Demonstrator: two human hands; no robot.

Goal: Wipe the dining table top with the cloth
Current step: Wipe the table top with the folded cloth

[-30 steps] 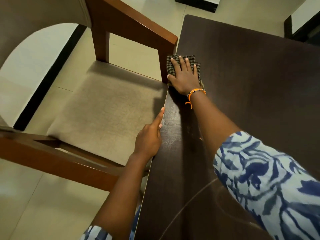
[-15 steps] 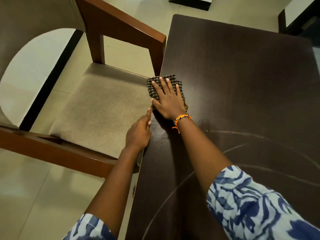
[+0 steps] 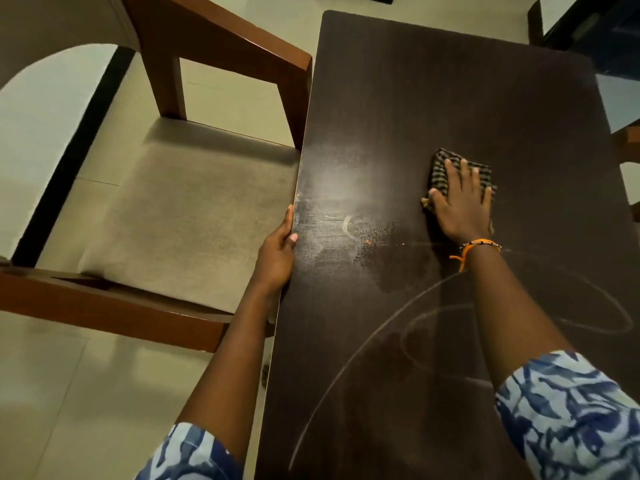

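- Two forearms reach forward from blue-and-white patterned sleeves (image 3: 575,410), one along the table's left edge, the other out across the dark top.
- The left hand (image 3: 277,254) sits at the left edge of the dining table (image 3: 433,98), its thumb lying on the top and its fingers curled down over the side out of sight; it holds nothing but the edge.
- A patch of pale dust and small crumbs (image 3: 372,237) lies on the wood just beside that thumb, between the two hands.
- Faint curved streaks (image 3: 408,323) arc over the near part of the top.
- The right hand (image 3: 459,206) lies palm down, fingers spread flat and pointing away from the person, pressing on the cloth; an orange thread bracelet (image 3: 479,244) circles the wrist.
- One checked cloth (image 3: 446,169), folded into a rough rectangle, lies flat near the middle of the top, its long side running roughly across the table; most of it is under the fingers.
- One wooden armchair (image 3: 194,202) with a beige seat stands just beside the table's left edge.
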